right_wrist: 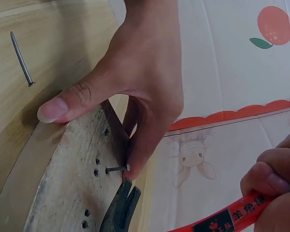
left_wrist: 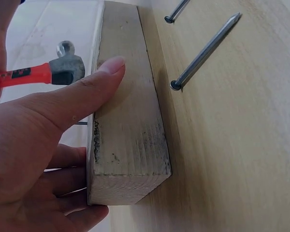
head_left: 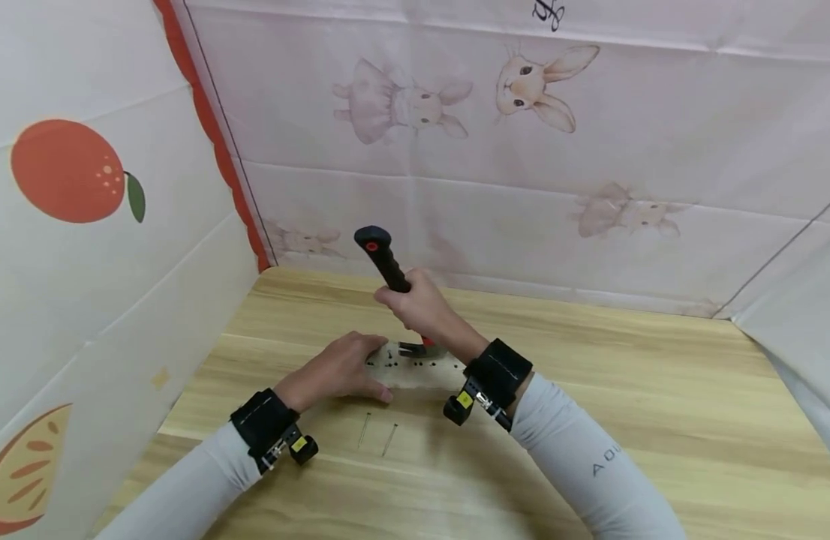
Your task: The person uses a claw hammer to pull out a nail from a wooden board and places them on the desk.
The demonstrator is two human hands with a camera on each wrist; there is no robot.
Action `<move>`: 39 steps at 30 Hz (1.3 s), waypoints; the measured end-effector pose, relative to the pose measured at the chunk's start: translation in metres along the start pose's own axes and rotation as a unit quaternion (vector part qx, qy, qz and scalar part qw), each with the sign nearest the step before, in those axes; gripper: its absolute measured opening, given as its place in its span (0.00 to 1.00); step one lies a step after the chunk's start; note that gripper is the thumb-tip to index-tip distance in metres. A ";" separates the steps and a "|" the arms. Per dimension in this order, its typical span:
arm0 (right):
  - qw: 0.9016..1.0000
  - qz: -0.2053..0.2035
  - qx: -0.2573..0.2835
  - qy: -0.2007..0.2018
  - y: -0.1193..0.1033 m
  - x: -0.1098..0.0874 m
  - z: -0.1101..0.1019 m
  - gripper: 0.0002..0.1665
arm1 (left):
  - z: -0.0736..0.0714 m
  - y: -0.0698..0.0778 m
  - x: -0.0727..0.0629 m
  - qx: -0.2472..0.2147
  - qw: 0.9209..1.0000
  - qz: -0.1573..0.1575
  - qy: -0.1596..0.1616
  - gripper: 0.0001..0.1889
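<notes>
My left hand (head_left: 342, 367) grips the left end of a pale wooden block (head_left: 415, 377), thumb along its near side and fingers around the far side. The block's top face is pitted with several dark holes. One nail (right_wrist: 117, 168) stands part-way out of that face, close to the left fingers in the right wrist view. In my right hand (head_left: 425, 309) is a claw hammer (head_left: 388, 268) with a red and black handle, held with its butt slanting up and away. Its forked claw (right_wrist: 120, 205) hangs near the standing nail, apart from it.
Two loose nails, a left one (head_left: 364, 430) and a right one (head_left: 390, 440), lie on the wood-grain table (head_left: 307, 487) in front of the block. A printed cloth (head_left: 489, 195) with rabbits rises behind the table, and another cloth (head_left: 151, 285) with fruit stands at the left.
</notes>
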State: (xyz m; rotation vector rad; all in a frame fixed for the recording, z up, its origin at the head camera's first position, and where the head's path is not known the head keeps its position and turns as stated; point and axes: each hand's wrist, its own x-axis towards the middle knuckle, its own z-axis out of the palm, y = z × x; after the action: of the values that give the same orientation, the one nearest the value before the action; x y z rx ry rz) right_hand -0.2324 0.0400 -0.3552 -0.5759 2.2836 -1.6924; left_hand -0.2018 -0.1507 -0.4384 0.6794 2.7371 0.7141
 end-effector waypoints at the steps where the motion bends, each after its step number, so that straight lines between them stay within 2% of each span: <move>1: 1.000 0.003 -0.005 -0.003 0.000 0.001 0.001 0.24 | 0.000 0.000 0.000 0.000 1.000 -0.003 -0.002 0.53; 12: 0.999 0.003 -0.048 -0.014 -0.003 0.008 0.013 0.29 | 0.001 -0.002 0.001 0.001 1.000 0.010 -0.001 0.52; 21: 0.999 -0.010 -0.046 -0.017 0.000 0.012 0.022 0.28 | 0.001 -0.004 0.000 0.007 1.000 0.025 0.005 0.52; 29: 1.000 -0.008 -0.010 -0.013 -0.001 0.012 0.023 0.27 | 0.000 -0.002 0.002 0.013 1.000 0.023 0.005 0.51; 39: 0.998 -0.019 0.065 -0.001 0.004 0.010 0.016 0.25 | 0.001 -0.001 0.003 0.015 1.000 -0.002 0.001 0.52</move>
State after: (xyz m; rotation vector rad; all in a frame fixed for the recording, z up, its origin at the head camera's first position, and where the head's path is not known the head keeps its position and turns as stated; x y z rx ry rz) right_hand -0.2351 0.0229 -0.3634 -0.5955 2.1539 -1.8411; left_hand -0.2044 -0.1491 -0.4404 0.6789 2.7551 0.6751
